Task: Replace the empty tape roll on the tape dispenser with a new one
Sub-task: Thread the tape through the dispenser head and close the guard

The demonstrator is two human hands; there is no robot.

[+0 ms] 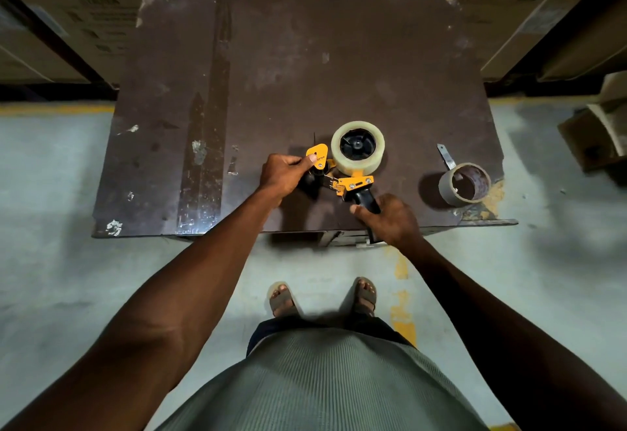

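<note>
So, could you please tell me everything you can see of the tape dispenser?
The tape dispenser has a yellow metal-looking frame with screws and a small spring, and a black handle. A full roll of clear tape sits on its black hub. It is over the near edge of the dark table. The right hand grips the handle; the left hand pinches the yellow plate at its front end. Whether it rests on the table is unclear.

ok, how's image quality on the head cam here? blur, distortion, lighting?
Head view: dim, warm light, brightest mid-table; strong wide-angle bend at the edges. Centre sharp: dispenser, new roll, both hands (left, right) and empty core read clearly. Boxes at the top are soft, print unreadable. Mild sheen on the table's near-left corner.
</note>
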